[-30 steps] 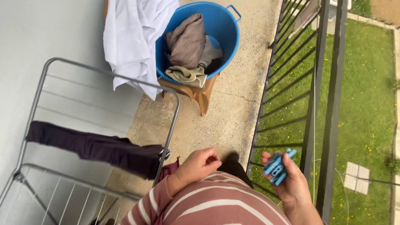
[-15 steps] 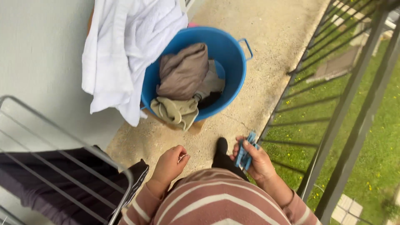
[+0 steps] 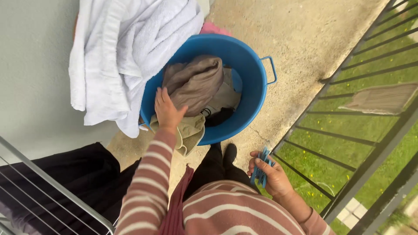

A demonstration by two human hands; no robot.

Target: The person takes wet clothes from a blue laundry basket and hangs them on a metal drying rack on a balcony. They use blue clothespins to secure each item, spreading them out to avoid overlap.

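One blue tub of laundry, one white towel; left hand outstretched, open, resting on olive garment; right hand gripping several blue clothespins.

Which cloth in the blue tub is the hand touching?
The left hand rests on the olive-green cloth draped over the blue tub's near rim. The bigger brown-grey cloth lies just beside it, and the white towel hangs farther left.

tub: we see smooth, slightly glossy blue plastic
towel: white nubbly terry cloth
clothes in tub: matt brown cloth
pegs: blue, probably plastic
floor: rough concrete
rack: grey metal
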